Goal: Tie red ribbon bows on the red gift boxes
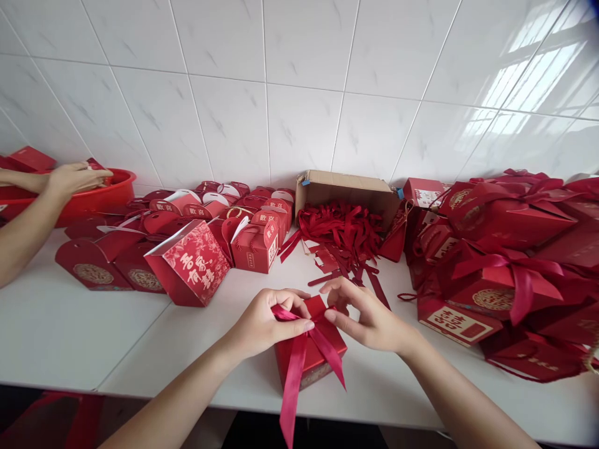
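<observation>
A small red gift box [322,343] sits on the white table in front of me, with a shiny crimson ribbon [294,380] tied across its top. Two tails fall from the knot, the longer one hanging past the table's front edge. My left hand [269,321] pinches a loop of the ribbon, its thumb pressed beside the knot. On the other side, my right hand [367,315] is curled over the box's right corner, thumb and fingers closed around a bit of ribbon there. The fingers partly hide that bit.
A cardboard box [346,184] spills dark red ribbons [341,231] behind my hands. Red gift boxes [255,246] stand in rows at left; ribboned boxes [505,274] are piled at right. Another person's hands [75,181] work over a red basin [122,187] at far left.
</observation>
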`<state>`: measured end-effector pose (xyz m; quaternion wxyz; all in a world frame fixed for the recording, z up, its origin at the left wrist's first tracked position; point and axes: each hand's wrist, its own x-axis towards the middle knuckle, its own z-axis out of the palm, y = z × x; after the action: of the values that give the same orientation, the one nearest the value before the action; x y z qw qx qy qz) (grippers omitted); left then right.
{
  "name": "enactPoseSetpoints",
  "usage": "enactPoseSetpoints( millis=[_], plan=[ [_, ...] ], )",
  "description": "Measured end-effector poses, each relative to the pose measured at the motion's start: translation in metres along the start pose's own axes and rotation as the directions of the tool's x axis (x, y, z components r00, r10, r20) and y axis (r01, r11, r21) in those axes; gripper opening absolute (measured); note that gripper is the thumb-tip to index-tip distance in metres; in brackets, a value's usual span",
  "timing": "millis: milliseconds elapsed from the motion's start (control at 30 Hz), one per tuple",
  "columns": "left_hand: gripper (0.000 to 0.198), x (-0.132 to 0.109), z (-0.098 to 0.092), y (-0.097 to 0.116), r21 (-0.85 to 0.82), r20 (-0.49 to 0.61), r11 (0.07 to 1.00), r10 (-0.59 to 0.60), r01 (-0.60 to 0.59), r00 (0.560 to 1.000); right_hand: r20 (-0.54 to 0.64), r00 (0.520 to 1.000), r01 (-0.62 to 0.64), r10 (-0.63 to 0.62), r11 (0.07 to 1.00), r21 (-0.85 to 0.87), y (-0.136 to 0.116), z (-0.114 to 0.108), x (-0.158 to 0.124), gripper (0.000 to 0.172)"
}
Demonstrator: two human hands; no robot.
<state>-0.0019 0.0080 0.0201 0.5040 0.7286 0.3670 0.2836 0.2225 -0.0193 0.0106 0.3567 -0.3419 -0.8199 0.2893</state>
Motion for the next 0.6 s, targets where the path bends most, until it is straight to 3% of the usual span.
enactPoseSetpoints(
  millis=[133,433,600],
  plan=[
    [0.01,-0.001,-0.002,-0.002,0.015,0.009,1.0,0.007,-0.007,1.0,0.064,0.997,-0.044,0.052,0.993,-0.112,0.0,-0.003,0.007,0.023],
    [0.014,-0.001,0.005,-0.005,0.042,-0.059,0.999,0.026,-0.024,0.998,0.033,0.991,0.132,-0.128,0.974,-0.182,-0.002,-0.001,0.018,0.031],
    [0.046,-0.001,0.007,-0.005,-0.022,-0.043,0.998,0.06,-0.061,0.997,-0.043,0.991,0.119,-0.128,0.977,-0.175,0.004,0.001,0.013,0.033]
  ],
)
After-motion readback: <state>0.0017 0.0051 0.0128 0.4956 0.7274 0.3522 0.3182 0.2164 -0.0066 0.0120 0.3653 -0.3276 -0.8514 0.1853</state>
